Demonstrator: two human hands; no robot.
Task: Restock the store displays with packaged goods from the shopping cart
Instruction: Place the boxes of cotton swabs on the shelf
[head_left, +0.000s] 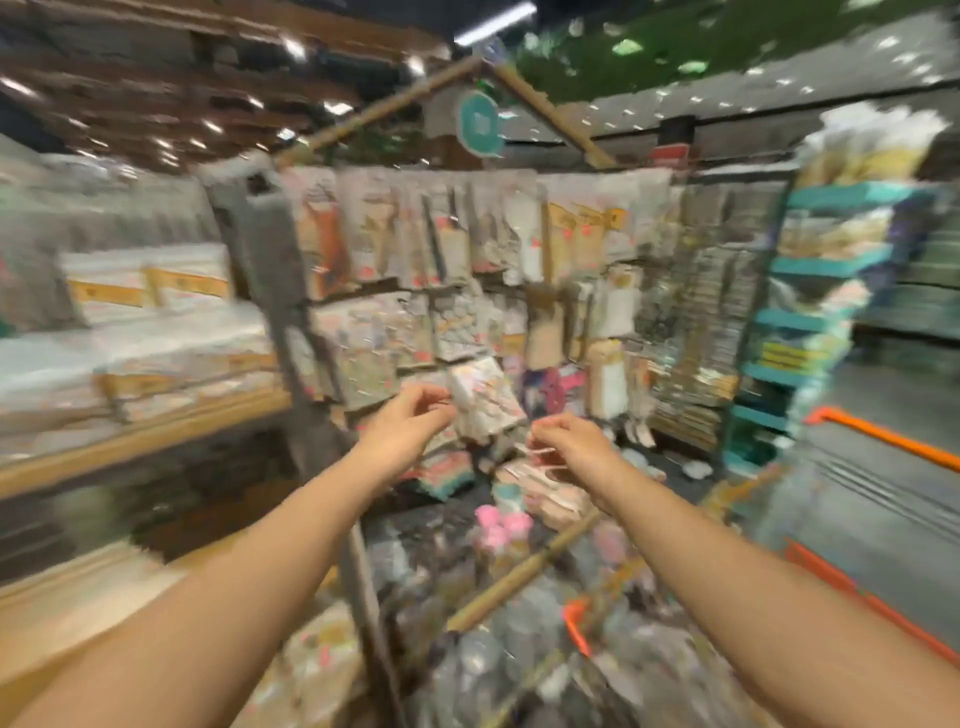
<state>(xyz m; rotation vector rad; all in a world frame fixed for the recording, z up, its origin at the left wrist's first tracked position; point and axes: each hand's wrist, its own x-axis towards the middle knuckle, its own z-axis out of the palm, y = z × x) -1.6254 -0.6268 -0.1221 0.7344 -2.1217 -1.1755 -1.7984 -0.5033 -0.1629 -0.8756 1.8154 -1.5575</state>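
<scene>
Left fingers: the left hand (410, 421) reaches up to the display rack (467, 291); its fingers (434, 397) are curled and pinch the left edge of a flat packet (485, 402).
Right fingers: the right hand (569, 444) is held just right of the packet; its fingers (543, 431) are curled and pinched together over thin pale strips (540, 460), though the blur hides whether they really grip them.
Packet: pale with small coloured print, tilted, held in front of the lower rows of the rack, between the two hands.
Display rack: rows of hanging packets fill it from the top rail down; a wooden roof-shaped frame (545, 111) with a teal sign (480, 124) stands over it.
Below the rack: pink items (501, 525) and more wrapped goods lie in a heap, crossed by a wooden bar (524, 569).
Shopping cart: its orange rim (883, 441) shows at the right edge, near the right forearm.
Left side: wooden shelves (140, 431) carry stacked white packs.
Right side: teal shelves (826, 265) hold more packaged goods.
Sharpness: the whole view is smeared, so print and small details cannot be read.
</scene>
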